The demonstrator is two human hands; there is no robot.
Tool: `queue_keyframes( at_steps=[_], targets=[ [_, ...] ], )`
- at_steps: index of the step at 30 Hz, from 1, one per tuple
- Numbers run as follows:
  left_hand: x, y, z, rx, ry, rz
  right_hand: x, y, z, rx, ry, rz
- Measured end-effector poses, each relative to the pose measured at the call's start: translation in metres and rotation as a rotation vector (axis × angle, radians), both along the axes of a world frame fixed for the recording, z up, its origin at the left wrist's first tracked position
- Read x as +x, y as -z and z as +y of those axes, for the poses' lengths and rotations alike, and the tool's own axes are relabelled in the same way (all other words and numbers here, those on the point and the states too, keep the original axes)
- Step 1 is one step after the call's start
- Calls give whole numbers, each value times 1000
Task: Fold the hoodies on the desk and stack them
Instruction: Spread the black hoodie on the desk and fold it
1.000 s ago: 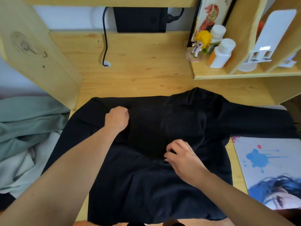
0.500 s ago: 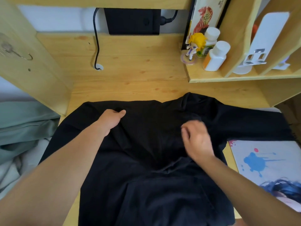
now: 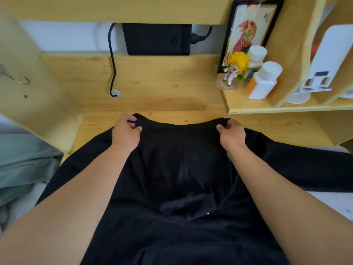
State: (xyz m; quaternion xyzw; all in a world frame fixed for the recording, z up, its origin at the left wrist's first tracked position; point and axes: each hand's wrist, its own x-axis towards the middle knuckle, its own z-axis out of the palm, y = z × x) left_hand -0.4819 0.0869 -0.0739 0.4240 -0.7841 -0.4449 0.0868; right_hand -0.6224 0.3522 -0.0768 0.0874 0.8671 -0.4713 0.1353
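Wooden desk (image 3: 162, 88): both hands' curled fingers (image 3: 133, 124) pinch black, seemingly rumpled hoodie (image 3: 181, 188).

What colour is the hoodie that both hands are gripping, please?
Plain black: the hoodie shows no pattern in the head view.

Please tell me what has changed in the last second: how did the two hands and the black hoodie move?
Both hands moved away from the person to the hoodie's far edge. The left hand and the right hand now each grip that edge of the black hoodie, a corner in each. A second ago they lay nearer the middle of the cloth. The hoodie still lies spread on the desk, and the bottles and the figurine on the shelf have not moved.
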Motion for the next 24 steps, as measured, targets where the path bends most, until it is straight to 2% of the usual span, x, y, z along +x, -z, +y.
queue_keyframes(
  at_steps=[2, 3, 4, 6, 7, 10, 13, 18, 19, 21, 22, 24],
  targets=[
    [-2, 6, 7, -194, 164, -225, 7, 2, -6, 231, -59, 69],
    [4, 10, 16, -303, 221, -321, 18, 4, -7, 395, -117, 178],
    [14, 13, 27, -384, 256, -353, 33, 7, -7, 493, -191, 352],
    [42, 19, 51, -505, 330, -296, 68, 19, -5, 565, -443, 656],
    [57, 25, 59, -549, 376, -309, 84, 25, -4, 620, -594, 682],
    [100, 49, 41, -534, 331, -499, 98, 45, 8, 825, -884, 477],
    [126, 62, -5, -491, 263, -682, 91, 59, 24, 880, -944, 421],
    [122, 49, -15, -395, 302, -772, 104, 47, 24, 858, -907, 500],
    [117, 43, -10, -391, 258, -741, 109, 42, 22, 832, -904, 520],
    [104, 31, 7, -545, 194, -508, 119, 37, 16, 775, -933, 523],
    [97, 27, 19, -681, 226, -350, 124, 38, 12, 764, -958, 520],
    [80, 27, 47, -862, 461, -106, 134, 46, 7, 790, -1037, 501]
  ],
)
